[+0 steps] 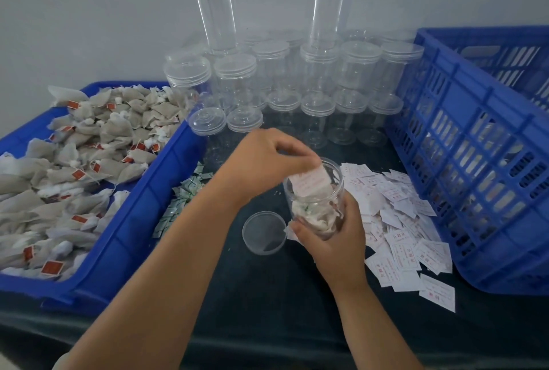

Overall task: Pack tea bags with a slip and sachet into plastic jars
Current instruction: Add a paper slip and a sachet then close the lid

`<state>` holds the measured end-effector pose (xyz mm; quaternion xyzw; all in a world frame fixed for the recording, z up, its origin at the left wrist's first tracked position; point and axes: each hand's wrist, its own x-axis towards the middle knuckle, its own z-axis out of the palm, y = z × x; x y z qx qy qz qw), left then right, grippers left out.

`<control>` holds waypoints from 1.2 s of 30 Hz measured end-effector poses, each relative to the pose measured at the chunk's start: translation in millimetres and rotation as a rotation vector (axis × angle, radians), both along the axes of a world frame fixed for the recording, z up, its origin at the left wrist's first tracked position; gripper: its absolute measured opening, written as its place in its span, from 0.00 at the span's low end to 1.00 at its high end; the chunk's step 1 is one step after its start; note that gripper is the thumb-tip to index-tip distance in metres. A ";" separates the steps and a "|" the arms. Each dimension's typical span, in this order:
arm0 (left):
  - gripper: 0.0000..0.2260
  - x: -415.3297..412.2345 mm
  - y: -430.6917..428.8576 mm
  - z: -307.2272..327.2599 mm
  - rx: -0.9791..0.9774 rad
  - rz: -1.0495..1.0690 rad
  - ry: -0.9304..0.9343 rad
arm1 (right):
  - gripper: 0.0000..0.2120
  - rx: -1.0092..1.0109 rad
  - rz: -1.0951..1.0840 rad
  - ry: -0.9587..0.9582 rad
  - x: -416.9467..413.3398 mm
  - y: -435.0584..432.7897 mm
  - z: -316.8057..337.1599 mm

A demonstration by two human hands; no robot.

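Blue plastic tray (139, 230), far left of the held jar (315, 200), is heaped with grey tea bags (118, 129) carrying red tags. Between that tray and the jar, a loose pile of green-and-white sachets (181, 200) lies on the dark table (267, 295). Just left of the jar's base, a clear lid (264, 233) lies flat on the table, apart from the jar.

Above the jar mouth, the left hand (267, 159) pinches a white slip (310, 184) in its fingertips. The slip's lower part sits inside the jar. The jar is open, slightly tilted and partly filled with tea bags.

At the jar's lower wall, the right hand (335, 239) grips it with fingers curled around the plastic.

Right of the jar, loose slips (398, 248) are scattered on the table. Behind the jar, clear lidded jars (318, 72) stand stacked in rows. Far right of the jar stands a blue slatted crate (481, 138).
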<state>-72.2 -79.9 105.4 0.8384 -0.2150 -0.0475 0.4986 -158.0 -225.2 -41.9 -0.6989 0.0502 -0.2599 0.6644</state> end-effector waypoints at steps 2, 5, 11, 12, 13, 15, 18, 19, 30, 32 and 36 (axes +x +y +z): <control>0.12 -0.1 -7.4 -5.4 0.257 0.058 -0.092 | 0.42 -0.022 0.013 -0.010 -1.8 -0.2 1.0; 0.22 -0.1 -10.7 -17.3 0.325 0.118 -0.077 | 0.42 -0.030 0.015 -0.014 -2.4 -0.4 2.8; 0.10 0.8 17.4 -36.0 -0.028 0.397 -0.002 | 0.42 -0.027 0.012 -0.009 -0.2 0.6 0.9; 0.11 -0.2 26.7 -47.4 0.150 0.390 -0.030 | 0.41 -0.020 0.017 -0.014 -0.3 1.0 1.1; 0.15 -3.0 34.7 -61.7 0.366 0.351 -0.033 | 0.41 -0.010 0.024 -0.020 -0.5 1.2 1.2; 0.26 -13.7 42.2 -89.6 0.759 0.242 0.019 | 0.40 0.017 0.042 -0.032 -0.7 1.2 1.4; 0.32 -26.9 41.1 -117.2 0.872 0.229 0.036 | 0.38 0.034 0.075 -0.050 -0.5 2.2 1.3; 0.32 -29.3 40.1 -120.6 0.815 0.266 0.013 | 0.38 0.036 0.084 -0.057 -0.9 2.2 1.5; 0.16 -32.9 41.8 -53.8 -0.522 0.143 0.257 | 0.36 -0.076 0.281 -0.051 -2.4 4.3 6.3; 0.21 -37.0 43.9 -43.3 -0.275 0.077 0.081 | 0.37 -0.085 0.290 -0.030 -2.3 5.1 3.3; 0.28 -44.5 38.6 -35.5 0.107 -0.055 -0.111 | 0.37 -0.144 0.269 0.032 0.6 5.6 -1.4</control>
